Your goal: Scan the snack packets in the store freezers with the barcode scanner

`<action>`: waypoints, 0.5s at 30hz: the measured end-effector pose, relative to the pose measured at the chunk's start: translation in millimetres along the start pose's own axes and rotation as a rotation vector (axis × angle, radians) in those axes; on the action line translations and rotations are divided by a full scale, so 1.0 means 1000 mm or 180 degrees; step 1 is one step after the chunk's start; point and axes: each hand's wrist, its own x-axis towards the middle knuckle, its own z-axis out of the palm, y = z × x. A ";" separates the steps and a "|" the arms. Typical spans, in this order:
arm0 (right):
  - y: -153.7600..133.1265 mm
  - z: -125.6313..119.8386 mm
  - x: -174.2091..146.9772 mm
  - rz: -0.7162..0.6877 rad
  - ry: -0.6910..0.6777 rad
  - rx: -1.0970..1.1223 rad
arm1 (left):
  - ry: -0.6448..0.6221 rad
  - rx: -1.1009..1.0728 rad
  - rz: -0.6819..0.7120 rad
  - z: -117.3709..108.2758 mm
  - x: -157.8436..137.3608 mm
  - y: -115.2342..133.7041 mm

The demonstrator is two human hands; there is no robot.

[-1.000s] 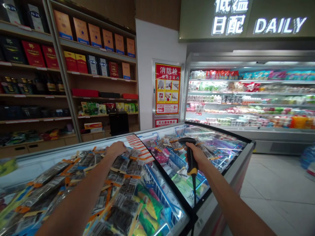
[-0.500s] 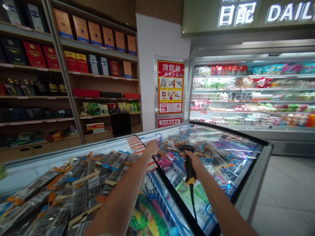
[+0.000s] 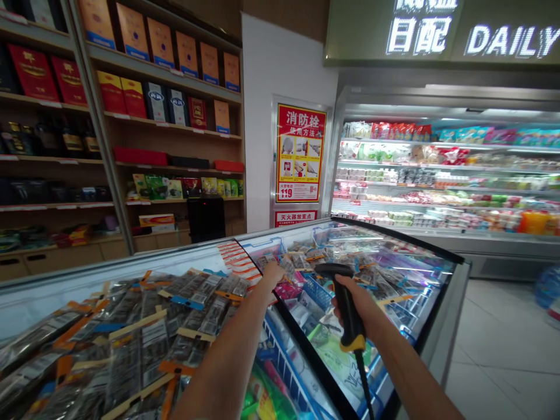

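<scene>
My right hand (image 3: 359, 303) is wrapped round the grip of a black and yellow barcode scanner (image 3: 350, 312), its head at the top and its cord hanging down. The scanner is held above the right part of a chest freezer. My left hand (image 3: 273, 273) reaches to the far side, at the black dividing frame (image 3: 301, 332). Its fingers are curled; what they grip, if anything, is hidden. Close by lie a pink package (image 3: 289, 286) and clear-wrapped dark packs (image 3: 315, 254). A large heap of similar packs (image 3: 140, 338) with orange and blue ends spreads on the left.
The freezer's right rim (image 3: 441, 332) borders a tiled floor (image 3: 494, 344). Blue wire baskets (image 3: 284, 361) divide the goods below. Shelves of boxes (image 3: 161, 105) stand behind left, a red fire-hydrant sign (image 3: 301, 153) in the middle, and a lit refrigerated case (image 3: 437, 175) behind right.
The scanner has moved slightly right and tilted, its handle end swinging right and down. My left hand is a little lower in view and still closed. The view has shifted slightly rightward.
</scene>
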 end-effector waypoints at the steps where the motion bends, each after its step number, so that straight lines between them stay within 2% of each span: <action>1: -0.001 0.002 -0.005 0.0018 -0.0072 0.0025 | -0.0012 -0.0110 -0.0038 -0.003 -0.004 0.000; 3: -0.004 0.007 -0.015 0.0032 -0.0178 0.0061 | -0.0056 -0.0547 -0.0179 -0.007 -0.015 0.003; 8: -0.009 0.019 -0.033 0.0028 -0.0243 -0.0047 | -0.0255 -0.2642 -0.0690 -0.017 -0.037 0.013; 11: -0.010 0.023 -0.039 0.0014 -0.0269 -0.0074 | -0.0267 -0.3067 -0.0751 -0.022 -0.044 0.017; 15: -0.011 0.026 -0.045 0.0034 -0.0382 -0.0034 | -0.0131 -0.3178 -0.0782 -0.027 -0.052 0.019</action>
